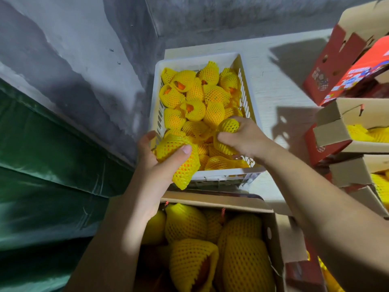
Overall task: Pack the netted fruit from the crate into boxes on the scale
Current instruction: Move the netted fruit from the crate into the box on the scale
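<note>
Landmark: white plastic crate, roughly middle of the room view, full of netted fruit in yellow foam sleeves, orange skin showing at some open sleeve ends.

Left of crate: grey concrete wall, green sheeting below it.

At crate's near-left corner: left hand, fingers and thumb wrapped round one netted fruit, held just over the rim.

Inside crate, near-right part: right hand, fingers curled and clamped on another netted fruit, which touches the pile beneath; can't tell if it is clear of it.

Nearer than crate, directly below it in view: open cardboard box, several sleeved fruit already in. Scale not identifiable; probably hidden under the box.

Right of crate: stack of cardboard boxes with red printed outsides, some with yellow sleeves showing inside. Furthest-up red box has white and blue print; blurred, nothing legible. No brand readable anywhere.

Handling, my guess: fruit firm, round, moderately heavy, bruisable. Foam net is soft, springy, grippy, so low slip risk, but the loose sleeve tail can slide off. Grip round the fruit's belly, not by the empty net end. Set down, don't drop.
</note>
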Available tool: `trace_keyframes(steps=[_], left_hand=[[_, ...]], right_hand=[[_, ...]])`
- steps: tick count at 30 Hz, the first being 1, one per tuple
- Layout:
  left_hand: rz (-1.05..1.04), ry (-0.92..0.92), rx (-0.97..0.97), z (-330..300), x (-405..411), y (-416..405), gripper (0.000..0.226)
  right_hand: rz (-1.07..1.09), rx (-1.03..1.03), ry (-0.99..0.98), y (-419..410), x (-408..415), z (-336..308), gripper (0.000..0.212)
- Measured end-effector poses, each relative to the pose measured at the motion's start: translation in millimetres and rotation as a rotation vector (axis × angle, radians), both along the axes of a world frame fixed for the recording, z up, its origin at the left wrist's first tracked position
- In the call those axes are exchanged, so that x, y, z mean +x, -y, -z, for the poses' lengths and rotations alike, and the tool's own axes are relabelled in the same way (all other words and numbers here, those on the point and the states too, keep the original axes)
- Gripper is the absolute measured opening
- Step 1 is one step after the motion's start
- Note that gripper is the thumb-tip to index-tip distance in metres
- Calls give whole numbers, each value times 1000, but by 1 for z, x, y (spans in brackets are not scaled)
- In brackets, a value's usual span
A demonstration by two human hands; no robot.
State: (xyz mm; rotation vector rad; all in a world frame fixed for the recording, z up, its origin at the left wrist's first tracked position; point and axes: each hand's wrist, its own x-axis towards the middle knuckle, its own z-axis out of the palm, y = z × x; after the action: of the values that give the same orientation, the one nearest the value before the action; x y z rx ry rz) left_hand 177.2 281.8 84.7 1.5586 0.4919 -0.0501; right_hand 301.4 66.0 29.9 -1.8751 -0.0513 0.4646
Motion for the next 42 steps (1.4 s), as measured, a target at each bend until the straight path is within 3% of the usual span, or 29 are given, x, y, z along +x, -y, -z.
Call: trace_keyframes(steps=[2, 5, 8, 13, 16, 21, 23, 24, 26, 28, 29, 31, 33, 36, 40, 42], left_hand=[[11, 6, 39, 1, 0, -2, 95], [20, 14, 104, 3, -3, -3, 98], [20, 7, 170, 5, 1, -4, 97], [146, 3, 463, 13, 29, 6, 92], [191, -11, 498, 25, 49, 13, 90], [298, -204, 471, 27, 79, 26, 108], [357, -258, 563, 17, 86, 31, 112], [388, -202, 650, 7, 82, 30, 104], [480, 118, 784, -19, 51, 24, 71], [809, 404, 758, -40, 0, 8, 44], [1032, 412, 754, -46, -27, 1, 42], [1468, 159, 887, -44, -68, -12, 68], [1629, -111, 996, -31, -86, -18, 96], [1485, -168, 915, -23, -87, -15, 96], [1400, -158, 1074, -14, -90, 0, 72], [1359, -183, 1055, -15, -86, 2, 67]], right_hand=[[-34, -121, 82, 0, -1, 5, 19], [-42, -129, 96, -1, -7, 4, 16], [-23, -85, 47, -5, -11, -2, 59], [-151, -152, 176, -6, -15, -9, 28], [-191, -219, 230, -6, -20, -6, 22], [-195, -258, 268, -5, -20, 2, 29], [-160, -303, 261, -4, -18, 4, 37], [-142, -316, 267, -3, -16, 5, 40], [-113, -305, 280, 0, -14, 7, 38], [-112, -279, 270, 2, -13, 9, 38], [-120, -276, 256, 3, -13, 10, 42], [-143, -278, 225, 2, -14, 13, 53], [-166, -277, 203, 1, -17, 15, 60], [-157, -171, 73, -2, -22, 24, 71], [-105, -109, 5, 1, -23, 33, 82], [-84, -120, 23, 5, -22, 37, 80]])
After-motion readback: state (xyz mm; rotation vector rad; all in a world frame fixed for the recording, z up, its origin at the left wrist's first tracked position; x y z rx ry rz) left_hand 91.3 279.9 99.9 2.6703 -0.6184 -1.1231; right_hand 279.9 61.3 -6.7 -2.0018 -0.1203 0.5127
